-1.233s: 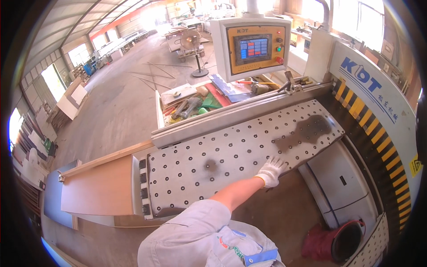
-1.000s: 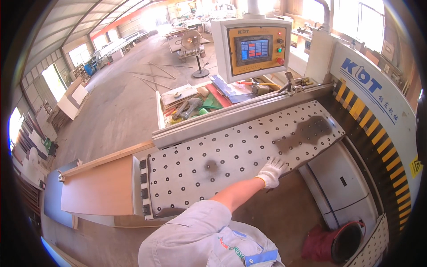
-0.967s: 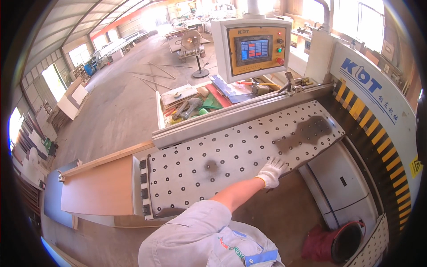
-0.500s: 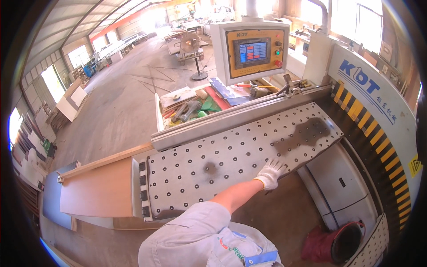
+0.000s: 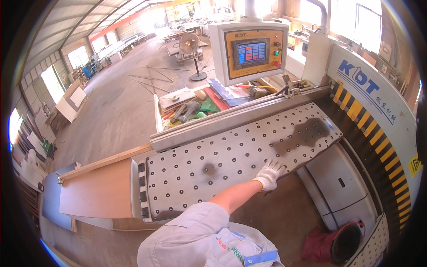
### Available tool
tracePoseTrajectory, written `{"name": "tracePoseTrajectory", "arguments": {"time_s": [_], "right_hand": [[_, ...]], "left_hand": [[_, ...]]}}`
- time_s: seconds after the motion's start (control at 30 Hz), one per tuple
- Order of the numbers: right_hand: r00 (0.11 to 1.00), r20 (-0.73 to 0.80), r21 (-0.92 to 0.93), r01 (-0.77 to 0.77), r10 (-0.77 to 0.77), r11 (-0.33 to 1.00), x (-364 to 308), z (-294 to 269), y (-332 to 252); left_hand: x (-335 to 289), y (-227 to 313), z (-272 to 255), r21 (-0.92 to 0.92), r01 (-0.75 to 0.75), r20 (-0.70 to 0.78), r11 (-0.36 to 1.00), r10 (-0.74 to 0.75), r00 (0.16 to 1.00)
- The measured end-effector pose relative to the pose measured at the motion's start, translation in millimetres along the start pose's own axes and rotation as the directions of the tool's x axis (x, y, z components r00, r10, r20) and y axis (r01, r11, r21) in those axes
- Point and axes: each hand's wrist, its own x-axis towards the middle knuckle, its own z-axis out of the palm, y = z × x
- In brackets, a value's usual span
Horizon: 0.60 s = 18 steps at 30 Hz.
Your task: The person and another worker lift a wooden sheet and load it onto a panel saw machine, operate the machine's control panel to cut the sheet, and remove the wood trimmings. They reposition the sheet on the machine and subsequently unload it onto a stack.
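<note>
Left hand (image 5: 270,173): spread flat on the table (image 5: 224,153) beneath, apparently a bracing step; any move calls for lifting the palm. Right hand: unseen, cannot tell.

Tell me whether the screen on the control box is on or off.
On: the screen is lit, glowing mostly blue with some red.

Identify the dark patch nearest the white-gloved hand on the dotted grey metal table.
The large, irregular patch farthest right on the table, just beyond the left hand; the small round patch and front-corner patch lie farther left.
</note>
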Motion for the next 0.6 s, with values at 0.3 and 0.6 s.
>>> {"name": "tracePoseTrajectory", "arguments": {"time_s": [0.3,0.6], "right_hand": [[0.910,-0.394,0.005,0.142,-0.128,0.990,18,75,68],[0.823,-0.538,-0.049,0.184,-0.181,0.982,10,87,80]], "left_hand": [[9,10,2,-0.036,-0.027,0.024,0.999,0.027,0.999],[15,9,5,-0.014,-0.051,0.018,0.999,0.052,0.999]]}}
